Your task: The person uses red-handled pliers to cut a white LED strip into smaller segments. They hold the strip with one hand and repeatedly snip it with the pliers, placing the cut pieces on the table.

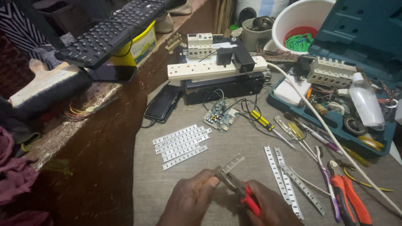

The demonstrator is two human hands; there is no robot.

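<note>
My left hand [190, 199] pinches the near end of a short perforated metal strip [233, 163], which points up and to the right. My right hand [268, 206] grips red-handled pliers [240, 190], whose jaws close on that strip next to my left fingers. Both hands sit at the bottom centre over a grey cloth [234, 142]. A neat stack of cut strips [181, 140] lies to the upper left of my hands. Longer uncut strips [289, 178] lie to the right.
A small circuit board [220, 116], screwdrivers [268, 125], a toothbrush [326, 180] and orange-handled pliers [349, 196] lie on the cloth. Behind stand a white power strip [209, 69], a teal toolbox [347, 83], a white bucket [301, 21] and a black keyboard [109, 33].
</note>
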